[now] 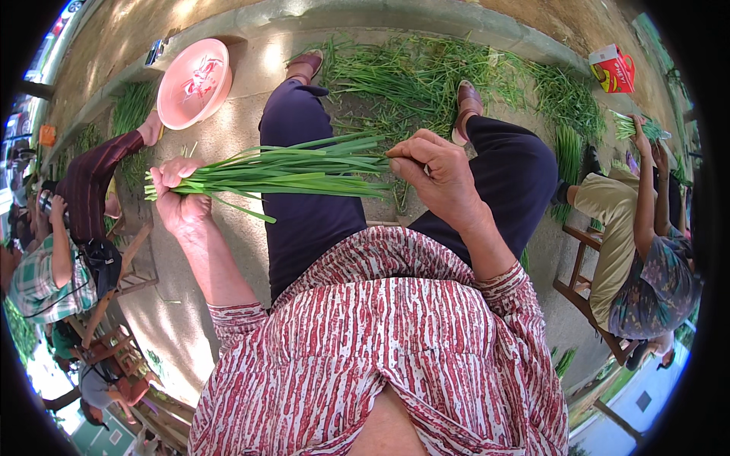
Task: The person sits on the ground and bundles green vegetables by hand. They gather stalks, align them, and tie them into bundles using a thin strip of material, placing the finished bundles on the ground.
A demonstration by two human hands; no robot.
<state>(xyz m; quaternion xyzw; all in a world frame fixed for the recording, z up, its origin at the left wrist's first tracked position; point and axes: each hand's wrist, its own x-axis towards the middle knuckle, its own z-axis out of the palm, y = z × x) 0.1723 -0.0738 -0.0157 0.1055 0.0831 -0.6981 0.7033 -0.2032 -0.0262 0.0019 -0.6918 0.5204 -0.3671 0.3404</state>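
Observation:
My left hand [181,196] is closed around the pale cut ends of a bunch of long flat green leaves, which look like garlic chives [285,171]. The bunch lies level above my left thigh, its leaves pointing right. One leaf droops below the others. At the tip end, the thumb and fingers of my right hand [439,171] are pinched together on a thin leaf tip. Beneath and beyond my hands, a loose heap of cut green leaves [399,74] covers the ground between my feet.
A pink plastic basin [194,85] with red-and-white strips inside stands at left. A red carton [613,69] sits on the concrete kerb [399,14] at right. Seated people flank me: one in a checked shirt [51,279], another at right [656,285] holding greens. More chives [567,151] lie beside the right person.

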